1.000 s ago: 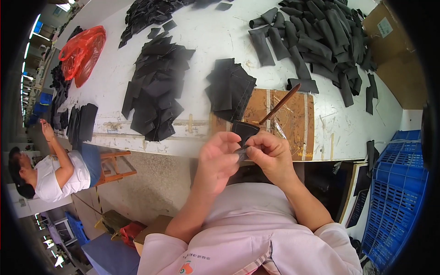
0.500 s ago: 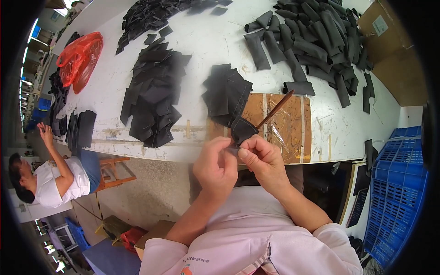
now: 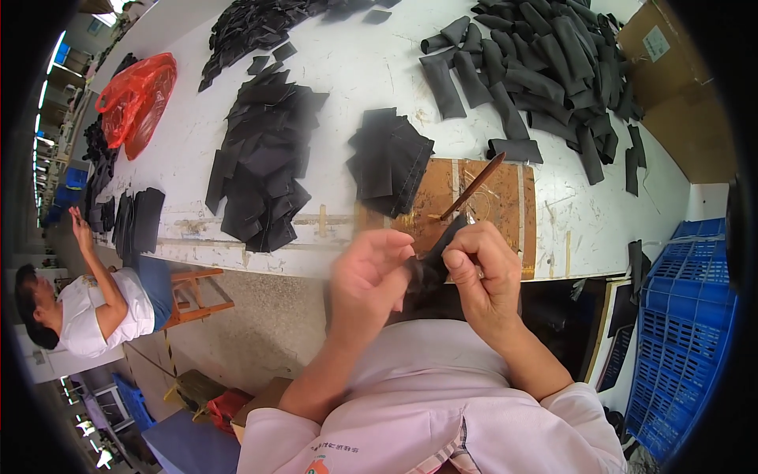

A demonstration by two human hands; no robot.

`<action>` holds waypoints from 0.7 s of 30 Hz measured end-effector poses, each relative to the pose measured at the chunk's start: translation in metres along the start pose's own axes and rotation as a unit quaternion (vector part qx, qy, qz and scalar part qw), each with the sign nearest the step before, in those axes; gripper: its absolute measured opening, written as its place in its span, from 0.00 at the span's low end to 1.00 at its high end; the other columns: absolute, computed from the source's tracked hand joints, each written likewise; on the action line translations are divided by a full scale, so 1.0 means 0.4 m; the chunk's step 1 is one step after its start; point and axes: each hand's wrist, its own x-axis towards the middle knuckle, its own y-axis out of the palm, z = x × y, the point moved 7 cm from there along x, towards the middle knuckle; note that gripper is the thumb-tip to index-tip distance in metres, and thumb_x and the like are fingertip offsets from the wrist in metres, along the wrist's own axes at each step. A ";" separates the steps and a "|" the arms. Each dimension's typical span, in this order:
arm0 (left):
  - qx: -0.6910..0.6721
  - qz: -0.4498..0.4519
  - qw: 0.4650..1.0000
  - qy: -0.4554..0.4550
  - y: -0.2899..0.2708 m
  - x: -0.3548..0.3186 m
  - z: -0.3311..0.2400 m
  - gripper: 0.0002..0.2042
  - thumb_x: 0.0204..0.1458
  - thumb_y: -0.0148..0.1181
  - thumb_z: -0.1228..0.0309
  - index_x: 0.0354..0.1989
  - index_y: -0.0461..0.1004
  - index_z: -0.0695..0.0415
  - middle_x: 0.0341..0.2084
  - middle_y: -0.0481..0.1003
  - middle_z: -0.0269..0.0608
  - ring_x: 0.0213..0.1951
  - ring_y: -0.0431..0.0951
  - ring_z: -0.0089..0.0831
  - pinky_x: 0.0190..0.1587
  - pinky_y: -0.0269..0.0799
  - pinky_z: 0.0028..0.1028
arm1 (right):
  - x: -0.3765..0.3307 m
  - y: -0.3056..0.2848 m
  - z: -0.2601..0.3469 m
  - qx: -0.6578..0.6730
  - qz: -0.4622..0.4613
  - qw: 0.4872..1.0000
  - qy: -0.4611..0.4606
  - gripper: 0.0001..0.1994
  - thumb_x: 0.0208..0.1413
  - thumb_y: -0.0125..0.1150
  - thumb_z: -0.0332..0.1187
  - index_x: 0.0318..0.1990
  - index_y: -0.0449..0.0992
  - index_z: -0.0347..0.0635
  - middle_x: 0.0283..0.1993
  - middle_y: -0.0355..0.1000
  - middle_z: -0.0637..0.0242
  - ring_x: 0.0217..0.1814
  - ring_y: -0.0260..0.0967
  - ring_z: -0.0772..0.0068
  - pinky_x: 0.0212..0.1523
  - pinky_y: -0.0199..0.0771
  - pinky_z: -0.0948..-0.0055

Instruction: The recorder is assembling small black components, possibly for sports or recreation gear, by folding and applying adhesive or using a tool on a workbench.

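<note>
both hands have dropped off the counter edge toward the lap over the last second: left hand and right hand pinch one black fabric piece between them, just near of the brown board. brush stick lies untouched on that board, so the piece looks mid-fold, not at the glue step.

We see the small black fabric piece mostly hidden between left hand and right hand. The heap of black fabric scraps is cut off at the top edge.
</note>
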 end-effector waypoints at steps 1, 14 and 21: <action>-0.162 0.031 0.979 -0.117 0.006 -0.001 0.022 0.14 0.41 0.47 0.88 0.39 0.65 0.66 0.28 0.72 0.39 0.19 0.68 0.16 0.16 0.61 0.13 | 0.001 -0.008 0.006 0.002 0.002 1.000 0.001 0.05 0.45 0.57 0.23 0.32 0.70 0.35 0.30 0.65 0.63 0.20 0.60 0.77 0.19 0.60 0.78; -0.182 0.223 0.953 -0.093 0.040 -0.029 0.024 0.07 0.39 0.52 0.85 0.27 0.66 0.60 0.25 0.66 0.34 0.29 0.66 0.18 0.33 0.60 0.14 | -0.032 0.034 -0.034 0.112 0.220 0.951 0.188 0.03 0.45 0.59 0.26 0.26 0.71 0.37 0.22 0.67 0.69 0.22 0.64 0.78 0.22 0.62 0.78; -0.226 0.150 0.955 -0.122 0.027 -0.039 0.051 0.10 0.38 0.63 0.76 0.23 0.64 0.58 0.23 0.65 0.35 0.25 0.64 0.18 0.29 0.61 0.14 | -0.016 0.015 -0.013 0.055 0.189 0.977 0.079 0.06 0.42 0.61 0.26 0.25 0.70 0.37 0.21 0.65 0.65 0.21 0.63 0.71 0.22 0.60 0.77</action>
